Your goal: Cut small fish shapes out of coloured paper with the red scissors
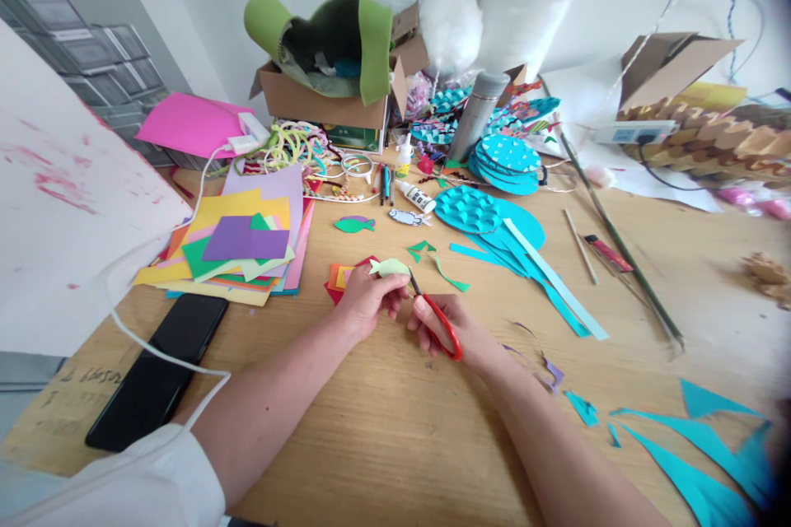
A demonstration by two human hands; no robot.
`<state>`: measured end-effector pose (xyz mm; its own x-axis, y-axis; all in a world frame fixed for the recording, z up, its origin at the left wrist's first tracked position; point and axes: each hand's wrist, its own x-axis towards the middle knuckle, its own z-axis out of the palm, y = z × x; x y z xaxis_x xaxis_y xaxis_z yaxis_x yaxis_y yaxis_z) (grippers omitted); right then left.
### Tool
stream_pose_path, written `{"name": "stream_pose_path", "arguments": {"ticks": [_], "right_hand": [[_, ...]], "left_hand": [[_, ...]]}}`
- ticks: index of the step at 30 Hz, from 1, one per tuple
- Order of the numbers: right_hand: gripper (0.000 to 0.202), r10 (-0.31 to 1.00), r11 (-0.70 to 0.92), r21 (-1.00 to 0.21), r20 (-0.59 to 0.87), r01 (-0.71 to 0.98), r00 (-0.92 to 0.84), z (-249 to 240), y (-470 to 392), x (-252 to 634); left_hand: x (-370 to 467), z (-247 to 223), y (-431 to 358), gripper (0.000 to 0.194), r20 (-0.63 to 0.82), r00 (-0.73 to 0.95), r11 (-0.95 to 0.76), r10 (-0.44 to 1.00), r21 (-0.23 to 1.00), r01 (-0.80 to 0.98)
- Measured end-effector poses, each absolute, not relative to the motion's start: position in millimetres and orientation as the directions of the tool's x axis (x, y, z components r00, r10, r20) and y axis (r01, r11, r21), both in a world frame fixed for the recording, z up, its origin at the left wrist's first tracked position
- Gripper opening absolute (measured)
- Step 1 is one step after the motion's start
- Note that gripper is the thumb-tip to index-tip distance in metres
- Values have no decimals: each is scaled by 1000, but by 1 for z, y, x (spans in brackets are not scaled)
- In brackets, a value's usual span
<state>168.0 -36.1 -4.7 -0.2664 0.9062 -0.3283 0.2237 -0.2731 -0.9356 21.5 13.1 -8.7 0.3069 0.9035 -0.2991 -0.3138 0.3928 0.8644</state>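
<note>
My left hand [369,302] pinches a pale green paper fish [390,267] between thumb and fingers, its tail pointing left. Red-handled scissors [446,324] sit in my right hand [450,319], their blades at the fish's right end. Whether the blades are apart, I cannot tell. Behind the hands lie green paper scraps [422,249], a green and purple paper fish [355,224] and a white fish cutout [408,218] with dark outlines. Small red, orange and yellow paper squares [339,276] are partly hidden by my left hand.
Coloured paper sheets [245,240] and a black phone [157,370] lie left. Blue scalloped paper [470,209], blue strips [556,284] and a thin stick [618,239] are right. Blue scraps [692,453] lie front right. A grey bottle [479,117], glue bottles [418,198] and a cardboard box [321,99] stand behind.
</note>
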Motion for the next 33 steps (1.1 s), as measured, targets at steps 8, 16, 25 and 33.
{"name": "stream_pose_path", "arguments": {"ticks": [8, 16, 25, 33], "right_hand": [[62, 904, -279, -932, -336, 233, -263, -5, -37, 169], [63, 904, -284, -930, -341, 234, -258, -3, -36, 168], [63, 908, -272, -933, -330, 236, -257, -3, -36, 168], [63, 908, -274, -932, -332, 239, -253, -2, -36, 167]], "left_hand": [[22, -11, 14, 19, -294, 311, 391, 904, 863, -319], [22, -12, 14, 19, -281, 316, 381, 906, 866, -323], [22, -12, 13, 19, -268, 324, 371, 907, 874, -315], [22, -11, 13, 19, -267, 327, 372, 907, 871, -320]]}}
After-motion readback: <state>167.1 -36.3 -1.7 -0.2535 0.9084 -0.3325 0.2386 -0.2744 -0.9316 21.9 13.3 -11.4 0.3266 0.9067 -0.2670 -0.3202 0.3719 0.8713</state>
